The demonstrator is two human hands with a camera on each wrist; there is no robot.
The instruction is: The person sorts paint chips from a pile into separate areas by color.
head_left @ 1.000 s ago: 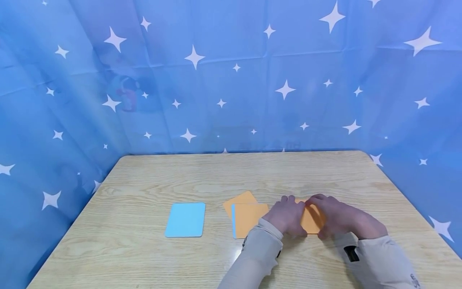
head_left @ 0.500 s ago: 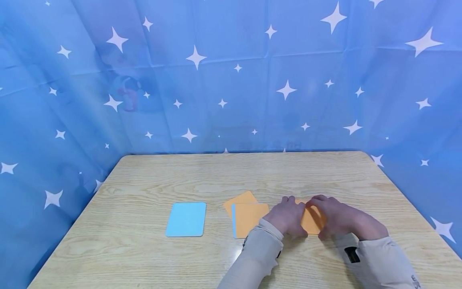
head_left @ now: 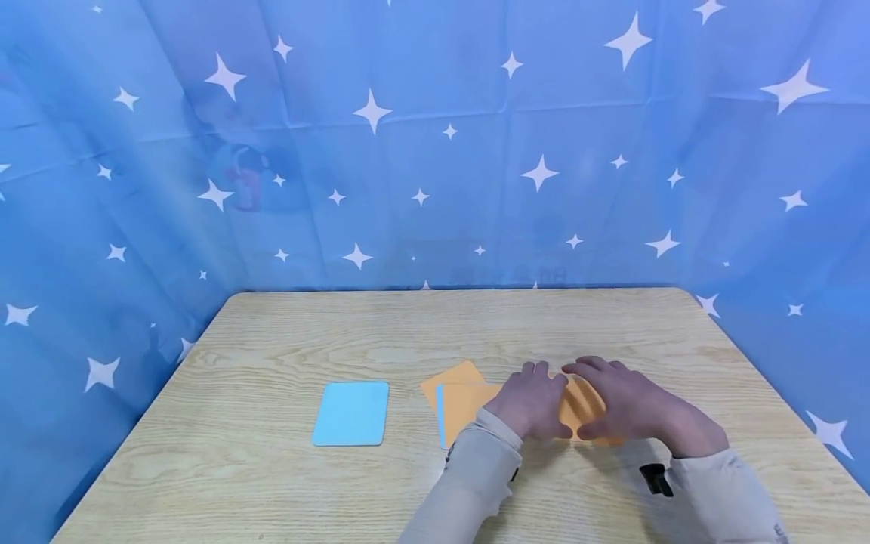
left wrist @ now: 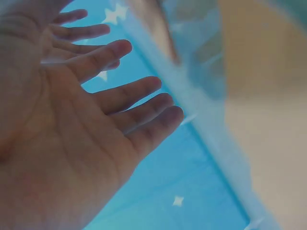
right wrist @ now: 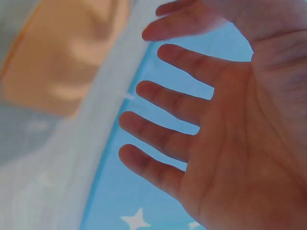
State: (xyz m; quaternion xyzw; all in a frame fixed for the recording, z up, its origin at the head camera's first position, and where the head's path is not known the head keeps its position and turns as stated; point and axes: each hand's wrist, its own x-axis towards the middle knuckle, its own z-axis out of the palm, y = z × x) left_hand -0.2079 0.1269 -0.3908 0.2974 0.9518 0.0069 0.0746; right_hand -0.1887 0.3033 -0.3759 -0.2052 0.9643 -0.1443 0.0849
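An orange square card (head_left: 579, 402) lies on the table at the right in the head view, partly covered by my hands. My left hand (head_left: 533, 402) is over its left side, fingers apart and holding nothing. Over its right side is my right hand (head_left: 628, 400), its fingers spread and also without anything in them. In the right wrist view the orange card (right wrist: 67, 52) appears below the fingertips, apart from them, with hand shadows on it. Left of my left hand sits another orange card (head_left: 465, 408), a blue strip showing along its left edge.
A tilted orange card (head_left: 457, 376) pokes out behind the middle one. Farther left, a light blue square card (head_left: 350, 413) lies flat. The wooden table (head_left: 272, 332) ends at a blue curtain (head_left: 435, 166) with white stars.
Both hands have come off the right-hand orange card, lifting slightly with fingers spreading; my left hand has shifted a little to the left. The other cards stay put.
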